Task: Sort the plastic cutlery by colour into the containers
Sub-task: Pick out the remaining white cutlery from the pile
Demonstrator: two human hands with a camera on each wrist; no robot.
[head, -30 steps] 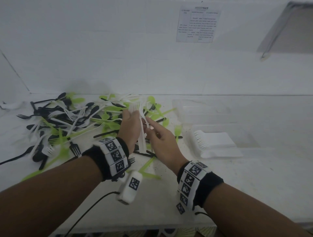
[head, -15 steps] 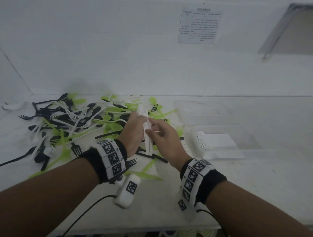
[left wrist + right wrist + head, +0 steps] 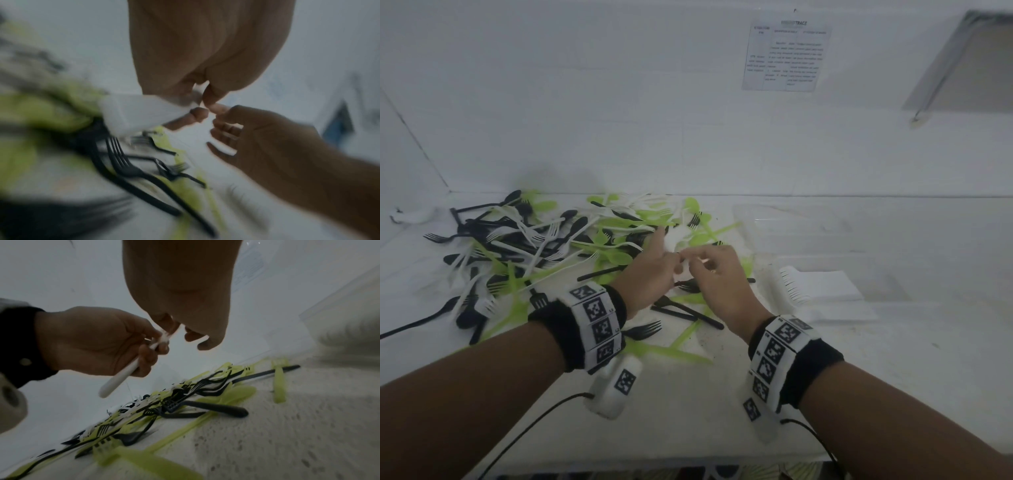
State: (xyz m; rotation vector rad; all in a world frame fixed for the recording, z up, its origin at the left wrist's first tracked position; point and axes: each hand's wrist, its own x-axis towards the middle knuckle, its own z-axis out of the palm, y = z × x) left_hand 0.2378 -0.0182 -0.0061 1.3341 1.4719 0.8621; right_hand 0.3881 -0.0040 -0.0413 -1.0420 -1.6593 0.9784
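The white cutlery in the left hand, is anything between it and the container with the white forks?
Nothing visible blocks it. The left hand holds the white cutlery above the pile, the right hand touching its upper end. The container of white forks lies open to the right.

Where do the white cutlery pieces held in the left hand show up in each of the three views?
Head: the white cutlery sits centre frame, just beyond the left hand, mostly hidden by both hands.
Left wrist: a blurred white bundle, left of centre, below the fingers.
Right wrist: white handles slant down from the left hand, left of centre.
Shared landmark: the right hand meeting the left.
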